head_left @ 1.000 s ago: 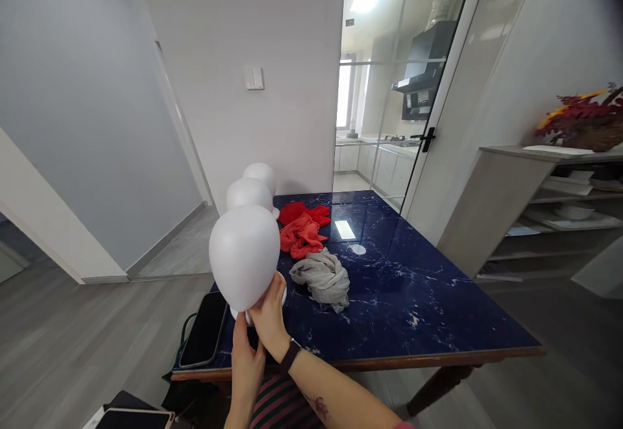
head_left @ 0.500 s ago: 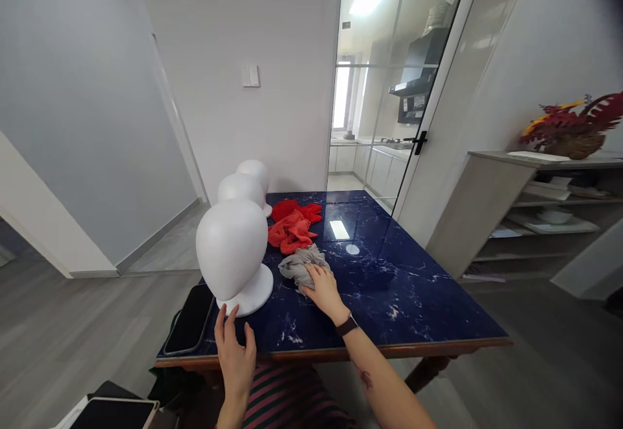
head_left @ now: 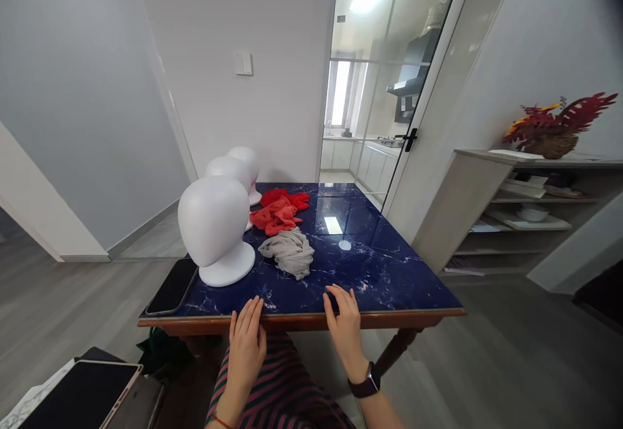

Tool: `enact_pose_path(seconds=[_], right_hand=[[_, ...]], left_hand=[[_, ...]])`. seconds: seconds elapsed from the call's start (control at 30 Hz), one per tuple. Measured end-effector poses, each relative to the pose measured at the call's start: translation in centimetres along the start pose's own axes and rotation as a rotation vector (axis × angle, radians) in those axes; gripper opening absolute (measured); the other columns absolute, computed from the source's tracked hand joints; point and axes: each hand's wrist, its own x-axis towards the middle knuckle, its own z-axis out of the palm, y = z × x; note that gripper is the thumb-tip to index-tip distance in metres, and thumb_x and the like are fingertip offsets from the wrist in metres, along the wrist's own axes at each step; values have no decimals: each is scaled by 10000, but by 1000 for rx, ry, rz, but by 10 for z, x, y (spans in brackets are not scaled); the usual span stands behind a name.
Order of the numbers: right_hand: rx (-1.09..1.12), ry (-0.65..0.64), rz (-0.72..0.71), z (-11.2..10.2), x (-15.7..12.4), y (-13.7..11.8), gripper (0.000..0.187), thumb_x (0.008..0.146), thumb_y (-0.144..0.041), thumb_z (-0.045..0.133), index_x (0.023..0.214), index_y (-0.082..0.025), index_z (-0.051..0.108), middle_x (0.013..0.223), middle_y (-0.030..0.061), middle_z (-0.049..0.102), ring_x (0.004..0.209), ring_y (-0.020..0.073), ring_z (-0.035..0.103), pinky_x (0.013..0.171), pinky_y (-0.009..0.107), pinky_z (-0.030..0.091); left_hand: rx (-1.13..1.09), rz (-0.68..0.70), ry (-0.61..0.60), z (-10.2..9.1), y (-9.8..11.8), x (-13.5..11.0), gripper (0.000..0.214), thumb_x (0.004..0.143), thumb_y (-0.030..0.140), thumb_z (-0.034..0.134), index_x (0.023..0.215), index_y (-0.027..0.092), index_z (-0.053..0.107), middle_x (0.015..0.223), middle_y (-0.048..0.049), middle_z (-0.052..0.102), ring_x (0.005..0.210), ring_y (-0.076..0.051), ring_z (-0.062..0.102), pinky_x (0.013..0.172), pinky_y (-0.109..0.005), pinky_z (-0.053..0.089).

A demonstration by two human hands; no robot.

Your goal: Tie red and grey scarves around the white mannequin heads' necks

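My left hand (head_left: pixel 247 341) and my right hand (head_left: pixel 344 320) both rest on the near wooden edge of the blue marble table (head_left: pixel 389 273), fingers stretched out flat, holding nothing. A black watch sits on my right wrist. Nearest on the table's left stands a white foam mannequin head (head_left: pixel 213 228) on its round base. Two more white heads (head_left: pixel 232 168) line up behind it. A crumpled grey cloth (head_left: pixel 289 252) lies near the table's middle, beyond my hands. Red cloths (head_left: pixel 278 209) lie farther back.
A black phone (head_left: pixel 172 285) lies at the table's near left corner. A tablet (head_left: pixel 78 402) sits low at the left. A glass sliding door with a black handle (head_left: pixel 409 138) stands behind the table. Shelving with red dried flowers (head_left: pixel 555 127) is on the right.
A second ago both hands held the nearest white head's base. It now stands on the table. My right hand touched the grey cloth, then both hands drew back to the table's edge.
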Motion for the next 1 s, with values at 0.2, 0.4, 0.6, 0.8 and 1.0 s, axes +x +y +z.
enact_pose_path(seconds=[0.2, 0.4, 0.6, 0.8, 1.0], right_hand=[[-67, -4, -55, -8, -16, 15, 270, 915, -284, 405, 1050, -176, 613, 1091, 95, 643, 1077, 208, 560, 1000, 449, 344], [-140, 21, -101, -4, -17, 11, 277, 920, -292, 401, 1046, -173, 617, 1108, 99, 625, 1081, 193, 539, 998, 412, 328], [-218, 41, -121, 3, -19, 12, 272, 921, -269, 399, 1070, -177, 608, 1107, 93, 610, 1060, 189, 532, 1001, 403, 317], [-275, 39, -206, 6, -23, 24, 289, 910, -244, 416, 1149, -189, 569, 1167, 88, 593, 1116, 210, 520, 1000, 430, 337], [-186, -9, -258, -20, -89, 47, 324, 819, -229, 537, 1117, -344, 590, 1201, 21, 579, 1106, 234, 551, 811, 385, 538]], left_hand=[[12, 9, -8, -5, 4, 3, 529, 807, 93, 346, 1316, 192, 448, 1357, -61, 488, 1286, -200, 390, 1128, -440, 143], [132, 89, -33, -9, 0, 2, 543, 817, 73, 331, 1342, 185, 408, 1371, -63, 472, 1298, -192, 373, 1119, -424, 177], [239, 152, -60, -10, -4, 2, 579, 812, 47, 331, 1375, 181, 355, 1389, -66, 450, 1305, -192, 367, 1112, -427, 207], [186, 177, -92, -14, -13, -3, 613, 823, 62, 341, 1412, 223, 280, 1410, -48, 422, 1318, -207, 350, 1096, -460, 267], [16, 62, -24, -38, -36, -53, 436, 838, 221, 499, 1239, 390, 489, 1265, 3, 540, 1090, -184, 556, 863, -347, 514]])
